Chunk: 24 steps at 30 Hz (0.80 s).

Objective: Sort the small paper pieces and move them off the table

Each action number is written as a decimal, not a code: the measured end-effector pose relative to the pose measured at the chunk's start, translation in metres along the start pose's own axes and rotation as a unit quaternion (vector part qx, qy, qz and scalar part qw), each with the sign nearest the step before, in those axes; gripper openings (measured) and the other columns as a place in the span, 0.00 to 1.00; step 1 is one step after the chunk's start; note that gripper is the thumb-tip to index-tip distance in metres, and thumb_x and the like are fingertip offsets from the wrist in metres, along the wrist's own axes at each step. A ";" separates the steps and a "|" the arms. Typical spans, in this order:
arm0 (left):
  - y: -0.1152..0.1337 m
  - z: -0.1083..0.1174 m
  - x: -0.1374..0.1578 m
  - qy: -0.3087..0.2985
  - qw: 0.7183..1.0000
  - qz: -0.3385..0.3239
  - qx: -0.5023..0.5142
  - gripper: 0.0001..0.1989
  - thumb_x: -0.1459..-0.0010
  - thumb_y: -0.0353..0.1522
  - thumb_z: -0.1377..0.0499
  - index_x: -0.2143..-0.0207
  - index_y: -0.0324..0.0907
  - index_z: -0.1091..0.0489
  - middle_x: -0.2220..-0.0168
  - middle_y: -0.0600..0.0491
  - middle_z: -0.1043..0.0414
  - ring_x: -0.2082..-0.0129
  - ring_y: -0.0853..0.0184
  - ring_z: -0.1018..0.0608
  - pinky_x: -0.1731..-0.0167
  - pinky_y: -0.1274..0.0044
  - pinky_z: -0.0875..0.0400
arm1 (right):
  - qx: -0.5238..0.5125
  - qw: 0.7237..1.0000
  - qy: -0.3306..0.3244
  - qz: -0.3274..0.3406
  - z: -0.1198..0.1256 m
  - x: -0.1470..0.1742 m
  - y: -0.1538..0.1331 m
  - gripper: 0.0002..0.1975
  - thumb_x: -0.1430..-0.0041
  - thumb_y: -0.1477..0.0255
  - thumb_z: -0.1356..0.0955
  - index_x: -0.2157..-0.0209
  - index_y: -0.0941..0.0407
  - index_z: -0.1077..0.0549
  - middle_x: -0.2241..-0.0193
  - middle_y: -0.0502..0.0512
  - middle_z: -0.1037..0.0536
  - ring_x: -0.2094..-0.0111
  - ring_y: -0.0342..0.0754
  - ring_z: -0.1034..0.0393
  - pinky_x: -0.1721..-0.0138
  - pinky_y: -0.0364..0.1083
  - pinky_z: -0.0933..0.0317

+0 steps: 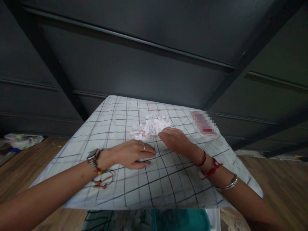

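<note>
Paper-like scraps lie ahead of both hands, long axis near-left to far-right; my right hand is nearer, fingers curled, contents indeterminable; my left hand has fingers apart.

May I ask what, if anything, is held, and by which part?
Left hand: nothing visible. Right hand: at the white scraps; whether it grips any cannot be told.

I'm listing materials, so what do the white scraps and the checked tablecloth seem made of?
White scraps: probably matte paper, being thin, flat little pieces. Checked tablecloth: likely dull fabric, since its lines ripple gently, though thin plastic is possible.
</note>
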<state>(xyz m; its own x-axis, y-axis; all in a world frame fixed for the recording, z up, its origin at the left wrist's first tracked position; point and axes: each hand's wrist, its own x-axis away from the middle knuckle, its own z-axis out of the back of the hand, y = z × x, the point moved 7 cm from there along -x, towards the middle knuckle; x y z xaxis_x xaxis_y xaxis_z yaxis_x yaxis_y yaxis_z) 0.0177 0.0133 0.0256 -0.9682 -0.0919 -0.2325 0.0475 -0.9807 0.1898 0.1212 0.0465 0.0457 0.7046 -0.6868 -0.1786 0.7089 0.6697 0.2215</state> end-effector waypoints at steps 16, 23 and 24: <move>0.003 0.003 0.001 0.029 1.000 -0.006 -0.009 0.13 0.40 0.36 0.53 0.57 0.40 0.35 0.58 0.47 0.29 0.61 0.64 0.25 0.61 0.74 0.30 | 0.024 0.999 -0.010 0.029 0.007 -0.010 -0.014 0.10 0.43 0.81 0.43 0.72 0.58 0.33 0.73 0.53 0.32 0.71 0.43 0.42 0.71 0.44 0.51; 0.004 0.003 0.001 0.017 1.000 -0.010 -0.018 0.13 0.39 0.36 0.54 0.57 0.40 0.35 0.57 0.46 0.29 0.60 0.64 0.26 0.62 0.74 0.31 | 0.009 0.999 -0.039 0.011 0.015 0.013 -0.003 0.10 0.42 0.79 0.42 0.73 0.57 0.33 0.75 0.50 0.33 0.73 0.42 0.43 0.72 0.43 0.52; 0.004 0.002 0.001 0.012 1.000 -0.009 -0.023 0.13 0.39 0.36 0.54 0.56 0.40 0.36 0.57 0.46 0.29 0.60 0.64 0.26 0.62 0.74 0.31 | 0.007 0.999 -0.028 0.013 0.014 0.014 -0.001 0.10 0.41 0.78 0.42 0.72 0.57 0.32 0.75 0.50 0.33 0.72 0.42 0.43 0.71 0.43 0.51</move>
<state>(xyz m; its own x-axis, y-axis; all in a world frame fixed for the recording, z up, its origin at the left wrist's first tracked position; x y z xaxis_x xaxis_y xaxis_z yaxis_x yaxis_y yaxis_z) 0.0165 0.0099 0.0282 -0.9627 -0.0779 -0.2592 0.0422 -0.9892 0.1406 0.1296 0.0325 0.0566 0.7193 -0.6845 -0.1182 0.6898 0.6837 0.2383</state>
